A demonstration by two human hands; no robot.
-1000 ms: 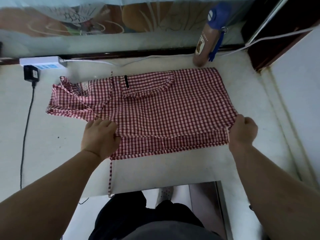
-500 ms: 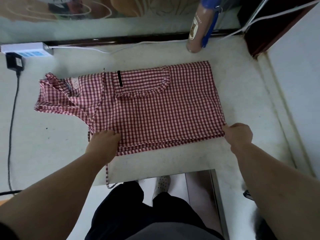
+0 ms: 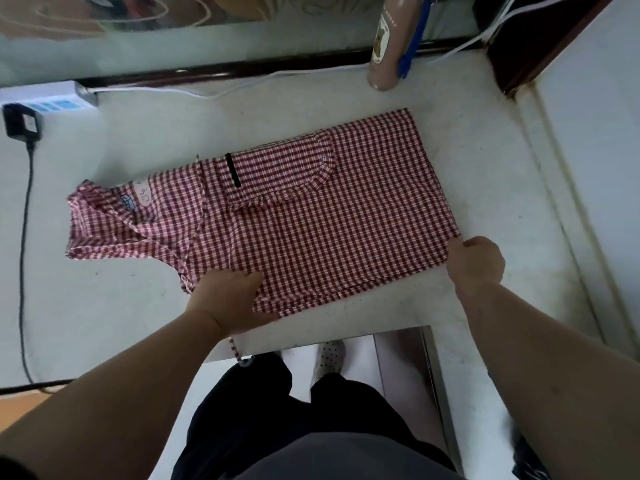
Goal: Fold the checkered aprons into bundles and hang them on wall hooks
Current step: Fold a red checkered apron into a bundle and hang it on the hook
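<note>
I see bare pale stone countertop (image 3: 104, 299) left of the red-checkered fabric apron (image 3: 311, 220), bounded by a black power cable (image 3: 22, 254). Behind it, a tan cylindrical bottle (image 3: 386, 46) and white power strip (image 3: 48, 98) line the back edge.

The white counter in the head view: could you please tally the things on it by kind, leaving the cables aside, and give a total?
checkered apron: 1
bottle: 1
power strip: 1
black plug adapter: 1
Total: 4
</note>
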